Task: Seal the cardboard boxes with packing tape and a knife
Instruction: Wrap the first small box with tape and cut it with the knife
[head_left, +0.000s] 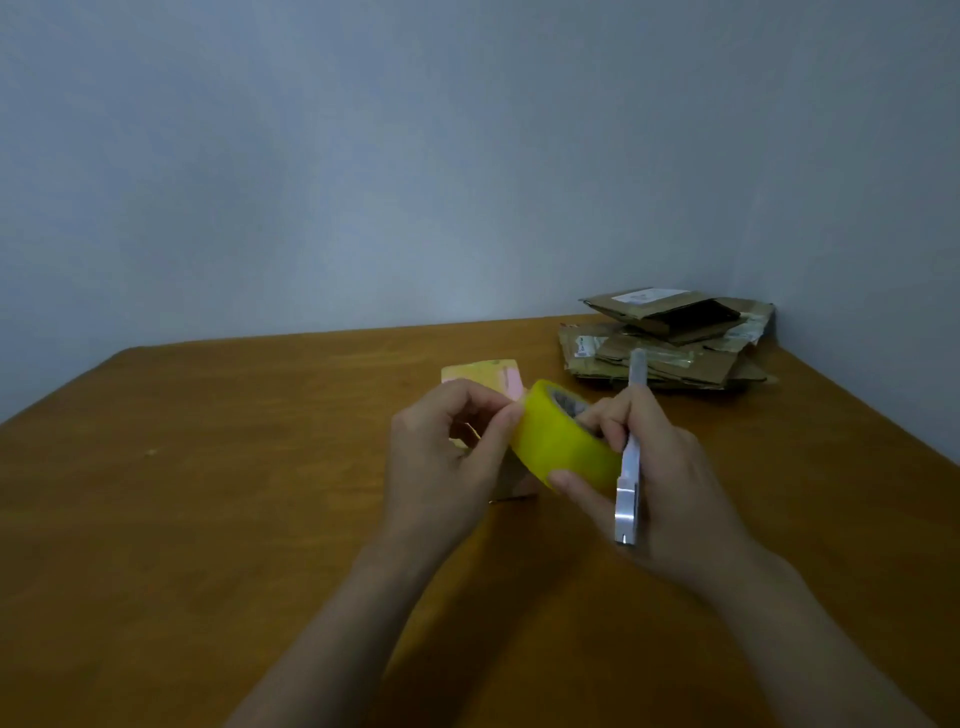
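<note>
Picking at the tape roll (563, 441) w/ our left hand (447, 457), we have thumb and forefinger pinched tight on its rim at the roll's 9 o'clock side, prob. hunting for the loose end, since clear yellow film hides its own edge. Our right hand (660, 478) does two jobs: its fingers (597, 415) hook into the core from the 2 o'clock side while the thumb props the roll from below at 6 o'clock, so the roll sits steady in the air for the other hand to scratch at. The knife (629, 467) is tucked in that same hand, running roughly 12 to 6 o'clock across the knuckles, tip away from us. We guess it's parked there so it's ready for the cut w/o a second reach; we can't tell if the blade is out. A small yellow-and-pink box (480, 376) lies on the surface (208, 493) just past our left hand at 12 o'clock, partly hidden, close enough to be the next one taped. Flattened cardboard boxes (670, 338) are stacked in the corner at 2 o'clock, well apart from the work. No strip is pulled free yet, so sealing hasn't begun here.
</note>
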